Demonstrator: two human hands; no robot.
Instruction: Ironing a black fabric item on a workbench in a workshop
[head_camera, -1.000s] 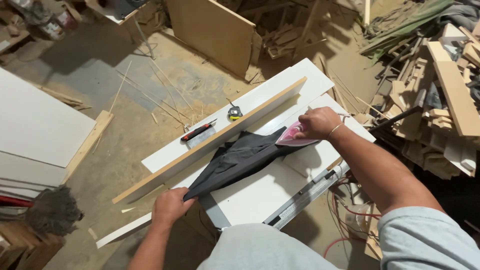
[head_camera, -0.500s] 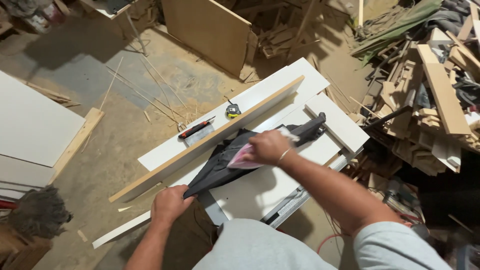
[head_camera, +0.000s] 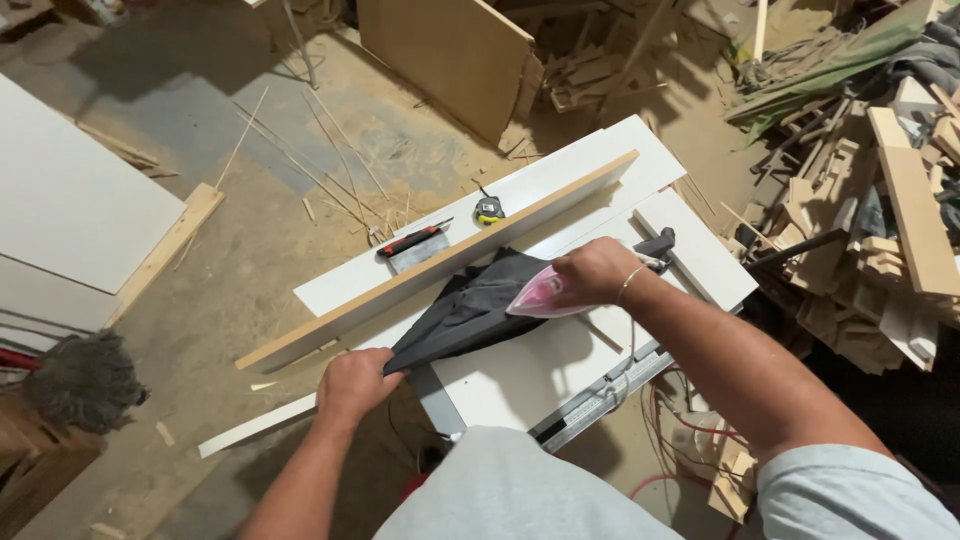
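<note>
Fingers of the right hand (head_camera: 597, 270) are wrapping shut around the handle of a pink iron (head_camera: 545, 293), which is resting on the upper right part of a dark cloth (head_camera: 470, 312). That cloth is lying long, running from the iron down-left to the left hand (head_camera: 355, 385), whose fingers are pinching its near corner at the edge of the white surface (head_camera: 530, 370). Just beyond the cloth, a wooden strip (head_camera: 440, 262) is running parallel; a tape measure (head_camera: 488, 210) and a red-handled tool (head_camera: 412, 240) are lying farther back.
</note>
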